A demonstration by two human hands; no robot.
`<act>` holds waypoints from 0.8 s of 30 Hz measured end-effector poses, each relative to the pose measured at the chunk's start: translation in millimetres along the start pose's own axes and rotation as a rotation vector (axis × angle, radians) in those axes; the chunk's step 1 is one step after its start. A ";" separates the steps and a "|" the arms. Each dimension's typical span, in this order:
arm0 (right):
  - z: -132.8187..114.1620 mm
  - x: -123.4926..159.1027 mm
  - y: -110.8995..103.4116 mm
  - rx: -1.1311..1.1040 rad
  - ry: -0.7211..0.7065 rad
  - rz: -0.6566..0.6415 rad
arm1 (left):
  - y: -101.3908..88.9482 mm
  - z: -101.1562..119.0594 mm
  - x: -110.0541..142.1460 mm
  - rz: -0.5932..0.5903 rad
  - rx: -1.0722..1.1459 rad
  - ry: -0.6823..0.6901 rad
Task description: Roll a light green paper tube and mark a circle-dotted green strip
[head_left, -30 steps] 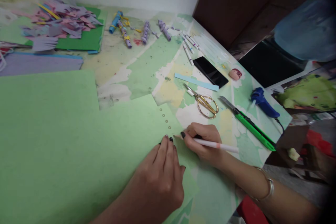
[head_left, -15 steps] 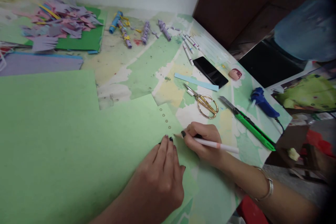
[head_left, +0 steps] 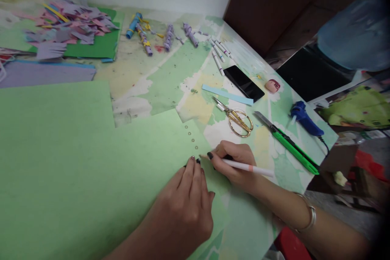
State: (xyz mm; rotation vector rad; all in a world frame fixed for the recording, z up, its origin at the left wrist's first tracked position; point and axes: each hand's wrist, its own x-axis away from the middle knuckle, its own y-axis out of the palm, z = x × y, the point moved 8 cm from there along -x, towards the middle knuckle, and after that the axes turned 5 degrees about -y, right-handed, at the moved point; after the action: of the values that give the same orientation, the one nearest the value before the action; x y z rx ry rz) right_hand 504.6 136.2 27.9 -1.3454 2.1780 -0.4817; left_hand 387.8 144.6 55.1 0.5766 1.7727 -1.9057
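A big light green paper sheet covers the near left of the table. My left hand lies on it, fingers together and pressed flat near its right edge. My right hand is closed round a white pen, whose tip rests on the sheet's edge just beside my left fingertips. A short row of small drawn circles runs up the sheet above the pen tip.
Gold scissors, a green utility knife, a blue glue gun, a black phone, a blue paper strip and white markers lie right. Rolled paper tubes and cut scraps on dark green card sit far back.
The pen tip and my right hand have shifted very slightly left and up along the sheet's edge. My left hand has stayed put.
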 end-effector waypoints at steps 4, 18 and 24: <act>1.4 0.5 0.9 0.000 -0.021 -0.003 | 0.2 -0.3 0.4 -0.006 0.002 0.000; 5.0 -0.5 -0.5 -0.009 0.037 0.014 | 0.5 -1.1 0.9 -0.005 -0.005 -0.004; 3.5 -0.5 0.4 -0.009 0.007 -0.010 | 0.0 -0.3 1.6 -0.001 -0.017 0.000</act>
State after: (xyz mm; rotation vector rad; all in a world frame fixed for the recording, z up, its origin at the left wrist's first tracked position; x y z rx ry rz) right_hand 506.6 136.7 25.0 -1.3617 2.1822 -0.4819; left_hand 386.5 144.8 54.1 0.5703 1.7882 -1.8887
